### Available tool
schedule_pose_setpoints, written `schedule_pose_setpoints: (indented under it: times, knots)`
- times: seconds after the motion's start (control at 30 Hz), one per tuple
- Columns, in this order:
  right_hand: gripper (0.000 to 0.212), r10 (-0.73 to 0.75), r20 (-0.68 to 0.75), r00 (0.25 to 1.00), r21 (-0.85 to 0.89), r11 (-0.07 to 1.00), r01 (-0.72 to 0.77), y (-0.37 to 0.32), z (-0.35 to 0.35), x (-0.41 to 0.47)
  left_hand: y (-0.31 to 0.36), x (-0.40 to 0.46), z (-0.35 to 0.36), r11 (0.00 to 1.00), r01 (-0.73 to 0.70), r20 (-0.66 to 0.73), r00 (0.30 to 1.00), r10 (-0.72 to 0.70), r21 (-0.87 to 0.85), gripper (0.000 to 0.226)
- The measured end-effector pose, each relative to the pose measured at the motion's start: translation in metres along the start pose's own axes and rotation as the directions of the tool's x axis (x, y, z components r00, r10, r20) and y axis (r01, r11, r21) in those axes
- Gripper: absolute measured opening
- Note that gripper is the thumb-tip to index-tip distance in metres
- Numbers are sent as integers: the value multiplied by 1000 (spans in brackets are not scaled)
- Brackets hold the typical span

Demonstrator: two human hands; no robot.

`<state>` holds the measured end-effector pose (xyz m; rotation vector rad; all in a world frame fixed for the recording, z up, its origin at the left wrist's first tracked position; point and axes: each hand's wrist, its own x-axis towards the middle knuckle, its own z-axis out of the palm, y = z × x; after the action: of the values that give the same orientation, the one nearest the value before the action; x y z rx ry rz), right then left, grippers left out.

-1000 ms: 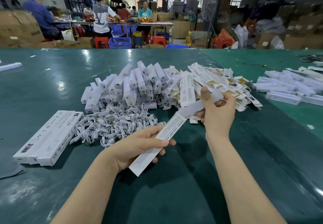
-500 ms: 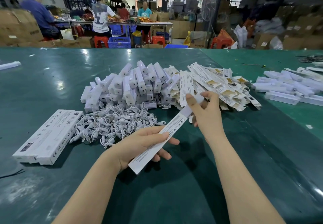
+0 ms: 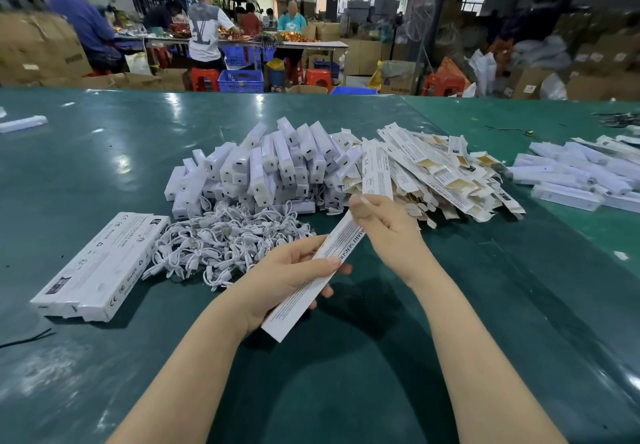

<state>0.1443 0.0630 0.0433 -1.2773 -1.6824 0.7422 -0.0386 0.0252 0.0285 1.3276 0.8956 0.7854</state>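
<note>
Two hands are working one slim cardboard carton (image 3: 341,241), likely light and crushable: left hand (image 3: 287,281) is gripping mid-length; right hand (image 3: 384,222), at one o'clock, is pinching its end.

"RoHS" (and "CE") on stacked boxes (image 3: 104,267)

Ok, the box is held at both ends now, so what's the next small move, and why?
Probably press the far end of the long white box shut with the right hand. That hand already pinches that end, and the left hand grips the middle, which steadies the box for the push. Whether the end flap is already tucked in is hidden behind the right hand, so check before setting it down.
</note>
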Motion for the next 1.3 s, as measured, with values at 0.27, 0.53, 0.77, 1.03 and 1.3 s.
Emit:
schedule_pose_setpoints:
  times: [0.27, 0.53, 0.77, 1.03, 1.3]
  knots:
    - [38, -33, -263, 964, 59, 997, 50, 0, -3, 0, -1, 1, -2, 998, -53, -18, 998, 52, -44, 26]
    - [9, -101, -78, 992, -89, 992, 94, 4, 31, -3, 9, 0, -27, 828, -322, -391, 910, 138, -459, 48]
    - [55, -128, 197, 972, -613, 758, 224, 10, 77, -12, 5, 3, -30, 800, -333, -442, 892, 95, -500, 36]
    - [20, -201, 158, 967, -525, 812, 255, 10, 73, -17, 3, 4, -28, 802, -305, -446, 893, 54, -513, 46]
    - [39, -161, 97, 982, -584, 790, 187, 11, 85, -17, 0, 6, -29, 806, -281, -423, 905, 42, -521, 47]
